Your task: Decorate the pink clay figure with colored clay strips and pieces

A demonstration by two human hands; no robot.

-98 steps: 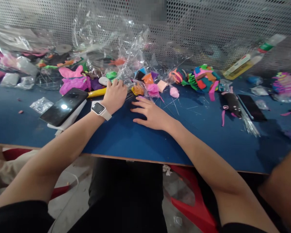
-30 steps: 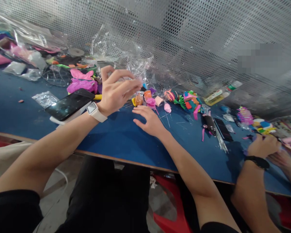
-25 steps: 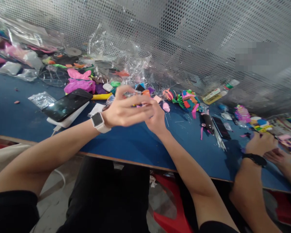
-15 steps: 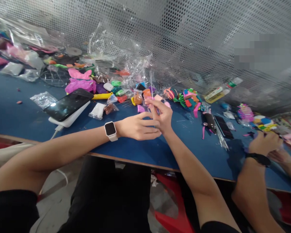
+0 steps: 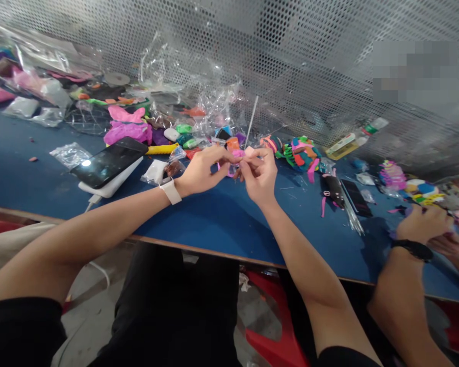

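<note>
My left hand [image 5: 202, 171] and my right hand [image 5: 258, 173] meet above the blue table [image 5: 199, 216], fingertips pinched together. Between them is a small pink lump of clay [image 5: 236, 153], and a thin clear stick [image 5: 251, 120] rises from my right hand's fingers toward the mesh wall. My left wrist carries a white watch [image 5: 171, 191]. Just behind my hands lie small bags of coloured clay [image 5: 229, 141].
A black phone [image 5: 109, 161] lies on a white power bank at left. Crumpled clear wrappers [image 5: 191, 97], pink and purple clay [image 5: 124, 130], a multicoloured clay figure [image 5: 300, 153] and a second phone [image 5: 355, 197] crowd the table's back. Another person's hands [image 5: 430, 229] work at right.
My left hand dropped from reaching among the wrappers and joined my right hand. My right hand lifted off the table and now holds the thin stick upright with the pink clay.
</note>
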